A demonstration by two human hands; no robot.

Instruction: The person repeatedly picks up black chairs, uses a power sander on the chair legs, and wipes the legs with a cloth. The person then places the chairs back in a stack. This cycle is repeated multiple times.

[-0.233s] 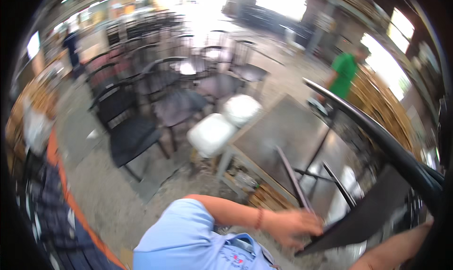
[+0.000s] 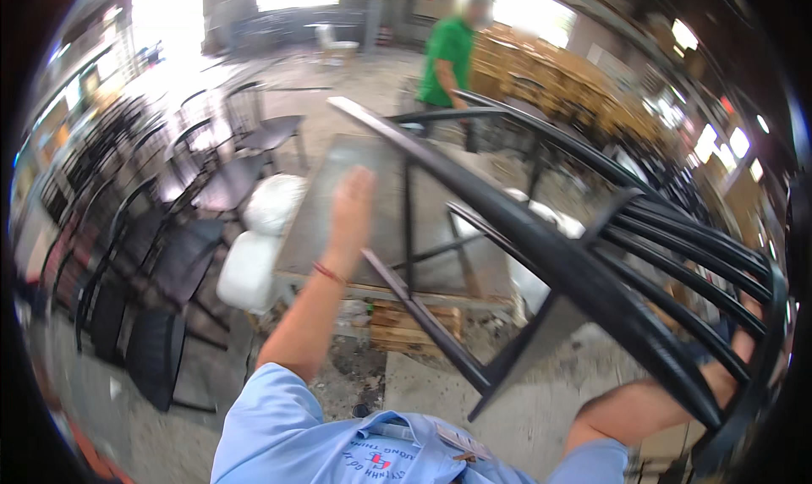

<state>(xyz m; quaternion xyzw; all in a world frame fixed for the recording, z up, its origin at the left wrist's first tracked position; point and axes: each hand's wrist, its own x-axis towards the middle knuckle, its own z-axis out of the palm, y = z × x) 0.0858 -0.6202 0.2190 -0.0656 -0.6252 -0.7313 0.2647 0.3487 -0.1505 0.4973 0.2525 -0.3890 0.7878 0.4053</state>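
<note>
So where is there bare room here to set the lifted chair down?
The grey square tabletop looks bare beneath the raised left hand. Concrete floor by the wooden pallet is open. Left is crowded with black metal chairs and white sacks. The right hand grips the black slatted chair.

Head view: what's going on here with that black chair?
A person in a light blue shirt holds a black metal chair tipped up in the air over a grey table. The right hand grips its slatted back at the far right; the left hand is open and raised, off the chair. Rows of dark chairs stand to the left, and another person in a green shirt stands beyond the table.
</note>
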